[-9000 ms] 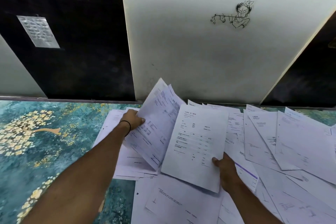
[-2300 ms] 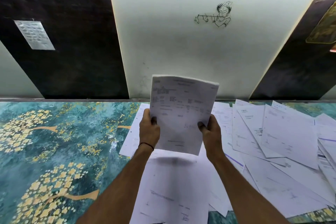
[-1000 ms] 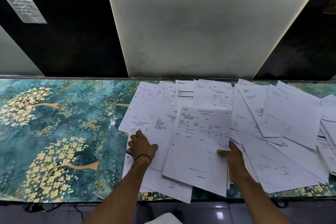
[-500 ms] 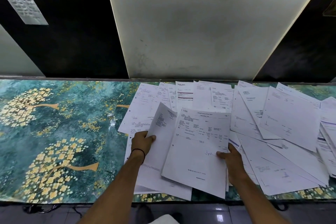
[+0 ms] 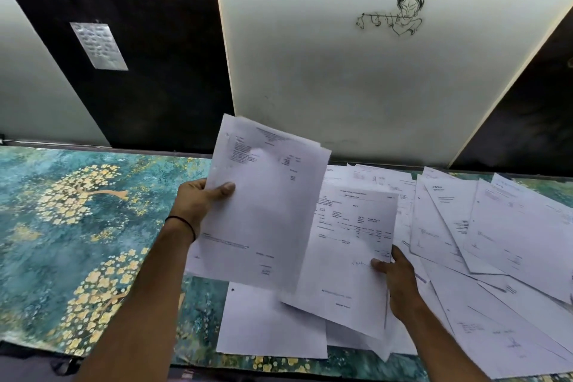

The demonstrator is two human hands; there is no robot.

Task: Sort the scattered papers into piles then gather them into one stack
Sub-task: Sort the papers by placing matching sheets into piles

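- Teal table (image 5: pixel 77 242), patterned with gold flowers, stretches before us; the pattern shows across its left half.
- White wall panel (image 5: pixel 356 87) rises behind the table between dark panels, with a line drawing (image 5: pixel 393 14) of a flute player near its top.
- Scattered papers (image 5: pixel 496 242) cover the right half of the table, overlapping from the far edge to the near one.
- Raised sheets (image 5: pixel 263 211) stand tilted above the table, printed side towards us; 2 edges show at the top right corner.
- 1 printed sheet (image 5: pixel 350 251) lies to their right, its left side tucked behind them; we cannot tell whether it rests on the heap.
- 1 blank sheet (image 5: pixel 266 326) lies flat at the near edge, partly under both.
- Our left hand (image 5: pixel 198 201) grips the raised sheets at their left edge, thumb across the front.
- Our right hand (image 5: pixel 400 282) pinches the printed sheet at its right edge, thumb on top.
- 1 grey plaque (image 5: pixel 99 46) hangs on the dark wall at left.
- 1 black band (image 5: pixel 183 223) circles our left wrist.
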